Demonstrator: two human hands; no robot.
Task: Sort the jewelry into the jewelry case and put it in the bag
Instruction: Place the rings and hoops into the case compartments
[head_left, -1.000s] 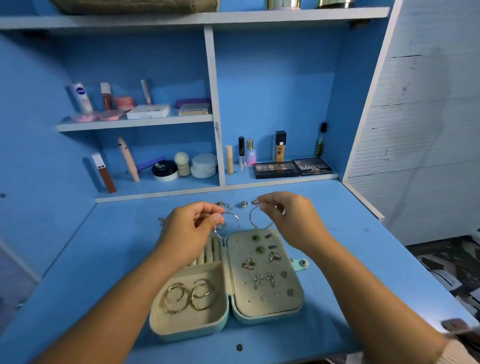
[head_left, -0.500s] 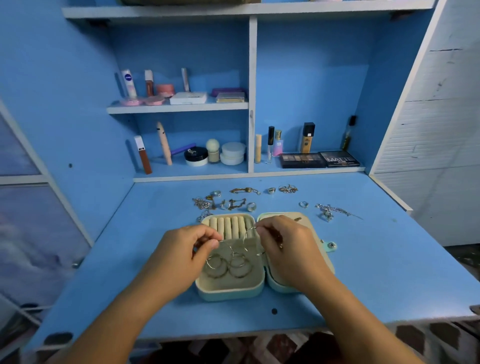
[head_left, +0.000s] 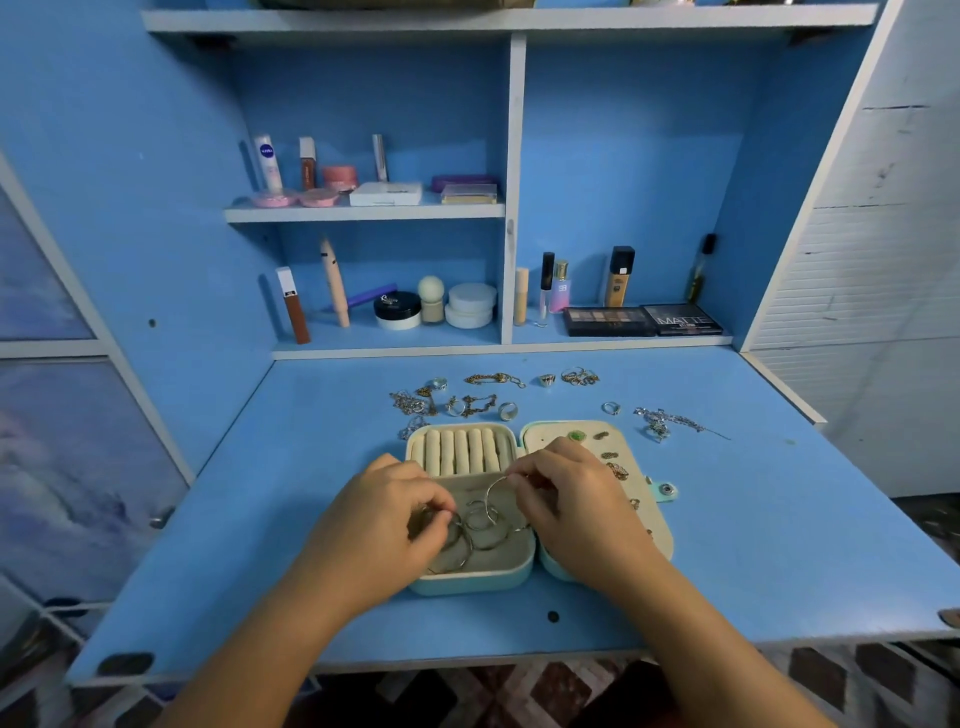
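I see the case (head_left: 467, 584) lying open on the bench (head_left: 260, 519), close to the front edge. My left grip (head_left: 384, 525) is over the near part of the left half, and its thumb and finger are pinched on the left hoop (head_left: 460, 543), which is down in that part. My right grip (head_left: 576, 514) is just beside it and pinches the right hoop (head_left: 488, 493) at its top, so this hoop hangs into the same part. More hoops (head_left: 480, 519) lie there too, all touching. Behind them sit the white rolls (head_left: 460, 449). The right half (head_left: 545, 439) has small studs (head_left: 576, 435) stuck in it, and my right grip covers much of it. Rings (head_left: 508, 410) and chains (head_left: 493, 378) lie loose on the bench behind the case. One more chain (head_left: 670, 421) lies off to the right. Makeup (head_left: 608, 319) stands on the shelf (head_left: 389, 340) at the back.
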